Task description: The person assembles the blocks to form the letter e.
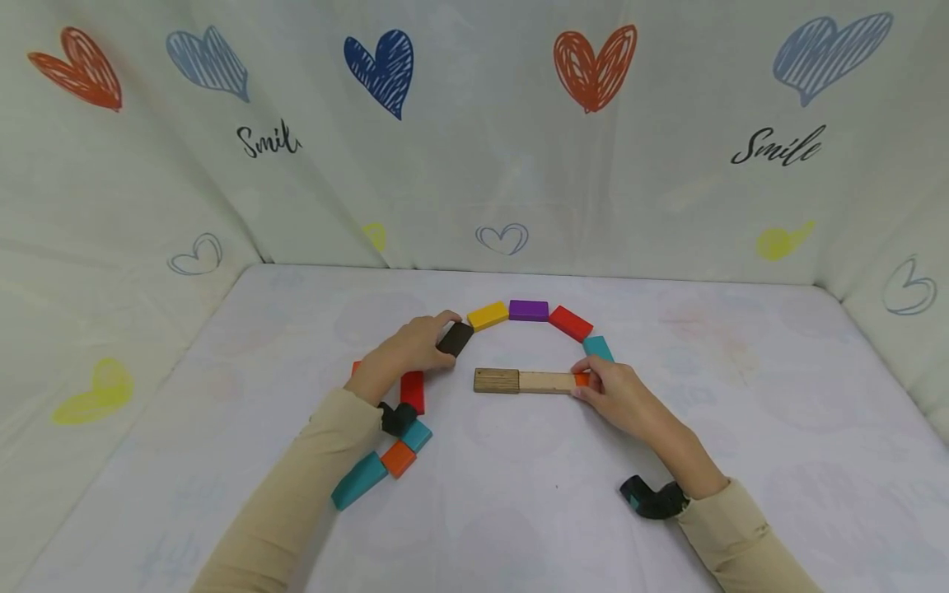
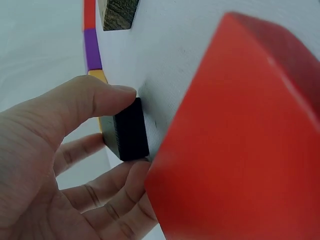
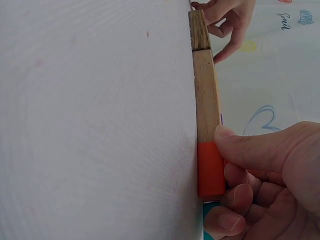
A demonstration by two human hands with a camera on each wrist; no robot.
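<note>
My left hand [image 1: 417, 344] grips a black block [image 1: 455, 338] between thumb and fingers, beside the yellow block [image 1: 488, 316]. In the left wrist view the thumb lies on one end of the black block [image 2: 131, 131] and fingers touch the other. My right hand [image 1: 617, 397] pinches an orange block [image 3: 211, 170] at the right end of a straight row. A light wooden block [image 1: 546, 382] and a darker, grained wooden block [image 1: 497, 380] form the rest of that row. The turquoise block [image 1: 598, 348] stands just behind my right fingers.
A purple block [image 1: 529, 310] and a red block [image 1: 571, 324] continue the arc beyond the yellow one. By my left forearm sit another red block [image 1: 413, 393], a small turquoise block [image 1: 417, 436], an orange block [image 1: 398, 459] and a longer turquoise block [image 1: 359, 480]. A white cloth [image 1: 519, 527] covers the table.
</note>
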